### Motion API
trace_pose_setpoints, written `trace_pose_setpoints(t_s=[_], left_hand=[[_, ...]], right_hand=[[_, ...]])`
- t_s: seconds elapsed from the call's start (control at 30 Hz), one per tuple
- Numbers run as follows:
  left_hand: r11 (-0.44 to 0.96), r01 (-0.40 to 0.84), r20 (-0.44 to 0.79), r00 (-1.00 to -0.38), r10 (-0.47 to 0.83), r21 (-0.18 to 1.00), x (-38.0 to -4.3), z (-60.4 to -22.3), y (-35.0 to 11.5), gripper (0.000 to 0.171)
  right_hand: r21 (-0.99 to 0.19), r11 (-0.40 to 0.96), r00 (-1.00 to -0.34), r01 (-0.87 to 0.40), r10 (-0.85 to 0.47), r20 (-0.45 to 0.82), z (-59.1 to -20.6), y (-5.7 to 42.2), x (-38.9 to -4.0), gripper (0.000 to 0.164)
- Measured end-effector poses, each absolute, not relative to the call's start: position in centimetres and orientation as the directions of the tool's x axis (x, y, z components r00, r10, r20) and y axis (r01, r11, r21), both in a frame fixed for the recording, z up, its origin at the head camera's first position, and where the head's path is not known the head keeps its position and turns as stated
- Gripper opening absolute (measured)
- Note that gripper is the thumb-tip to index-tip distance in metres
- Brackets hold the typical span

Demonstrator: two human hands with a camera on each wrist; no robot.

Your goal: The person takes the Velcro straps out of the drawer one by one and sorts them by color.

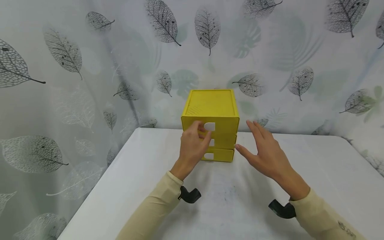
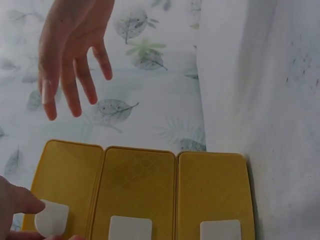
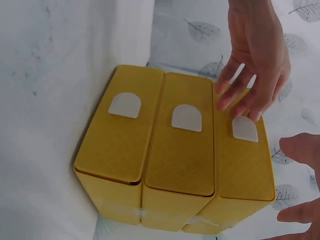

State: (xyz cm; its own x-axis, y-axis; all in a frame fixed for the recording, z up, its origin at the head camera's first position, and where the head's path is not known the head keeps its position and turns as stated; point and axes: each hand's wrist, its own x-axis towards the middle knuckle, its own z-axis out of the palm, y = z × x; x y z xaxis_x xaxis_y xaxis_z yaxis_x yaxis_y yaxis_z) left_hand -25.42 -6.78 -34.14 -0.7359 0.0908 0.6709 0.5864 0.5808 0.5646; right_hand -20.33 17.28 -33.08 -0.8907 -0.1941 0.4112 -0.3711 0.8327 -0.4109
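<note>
A yellow three-drawer box [image 1: 221, 124] stands at the back of the white table, its drawers stacked and each front flush. Every drawer front bears a small white handle tab. My left hand [image 1: 193, 143] is at the top drawer, with curled thumb and finger around the edges of its white tab [image 2: 51, 218]. How firmly they grip the tab is hard to see. My right hand [image 1: 268, 155] hovers just right of the box, apart from it, with fingers extended and the thumb spread. The right wrist view shows the left fingertips against the top tab [image 3: 245, 129].
The white table [image 1: 144, 153] extends around the box. A leaf-patterned curtain [image 1: 135, 50] hangs behind and to the left of the table. Dark curved wrist mounts [image 1: 190, 195] stick out below both sleeves.
</note>
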Motion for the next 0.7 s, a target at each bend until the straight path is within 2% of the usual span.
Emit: trace_pose_setpoints(t_s=[0.17, 0.3, 0.5, 0.7], left_hand=[[0.641, 0.561, 0.688, -0.723, 0.07, 0.524, -25.9, -34.1, -6.0, 0.026], [0.683, 0.559, 0.726, -0.685, 0.061, 0.47, -26.4, -34.2, -5.5, 0.03], [0.706, 0.564, 0.779, -0.627, 0.028, 0.428, -27.3, -34.6, -4.8, 0.04], [0.71, 0.568, 0.803, -0.596, 0.005, 0.417, -27.7, -35.2, -4.6, 0.039]], right_hand=[[-0.426, 0.827, -0.895, -0.367, -0.19, 0.403, -32.3, 17.0, -20.6, 0.091], [-0.43, 0.82, -0.89, -0.379, -0.195, 0.413, -31.7, 16.7, -20.8, 0.09], [-0.417, 0.816, -0.874, -0.401, -0.205, 0.441, -31.1, 16.5, -21.1, 0.089], [-0.405, 0.799, -0.847, -0.444, -0.227, 0.482, -31.0, 16.3, -21.3, 0.086]])
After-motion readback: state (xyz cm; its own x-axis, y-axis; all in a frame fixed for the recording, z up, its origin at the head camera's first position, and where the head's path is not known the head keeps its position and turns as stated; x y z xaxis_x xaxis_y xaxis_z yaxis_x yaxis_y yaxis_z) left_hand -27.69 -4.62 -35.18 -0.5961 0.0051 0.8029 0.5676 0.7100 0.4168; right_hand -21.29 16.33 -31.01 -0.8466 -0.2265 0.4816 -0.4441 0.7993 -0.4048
